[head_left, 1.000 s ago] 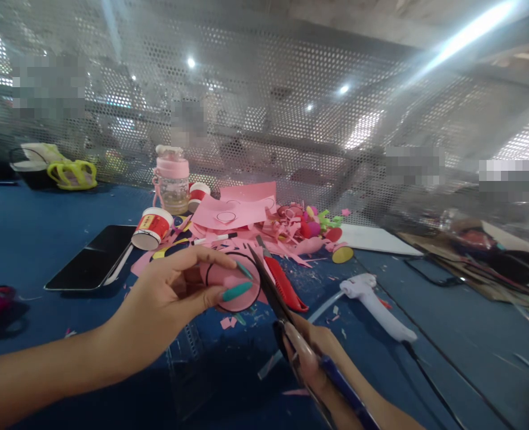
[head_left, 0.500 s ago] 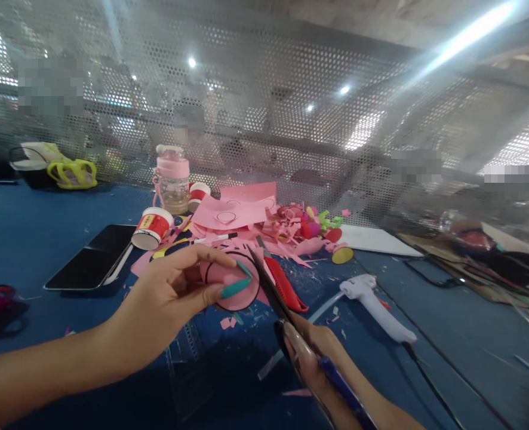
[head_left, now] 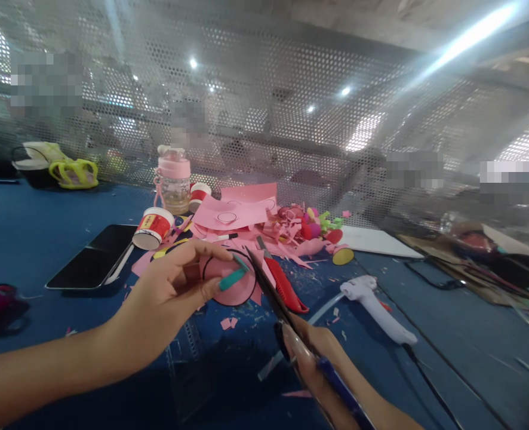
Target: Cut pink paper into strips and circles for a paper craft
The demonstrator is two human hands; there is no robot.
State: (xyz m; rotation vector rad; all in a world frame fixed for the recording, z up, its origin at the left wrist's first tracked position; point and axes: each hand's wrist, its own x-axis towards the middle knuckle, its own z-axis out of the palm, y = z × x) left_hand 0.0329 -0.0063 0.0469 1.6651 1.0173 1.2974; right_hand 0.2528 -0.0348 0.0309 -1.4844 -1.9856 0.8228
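My left hand [head_left: 170,292] pinches a piece of pink paper [head_left: 235,294] with a black curved outline drawn on it, between thumb and fingers with long teal nails. In my right hand [head_left: 318,352] is a pair of scissors [head_left: 276,301], their blades pointing up and away from me along the right edge of the paper. The scissor handles are partly covered by my fingers. Just behind the blades lies a red box cutter [head_left: 286,286]. Marked pink sheets [head_left: 228,214] and a heap of pink scraps [head_left: 286,230] lie beyond the hands.
To the right rests a white glue gun [head_left: 376,307] with its cord. On the left are a dark phone [head_left: 92,257], a tipped paper cup [head_left: 152,229] and a pink-lidded bottle [head_left: 174,185]. A perforated metal screen [head_left: 255,89] stands behind the blue table [head_left: 125,406].
The pink paper has shifted and turned slightly in my left hand, a little up and left. The scissors remain in nearly the same place beside it.
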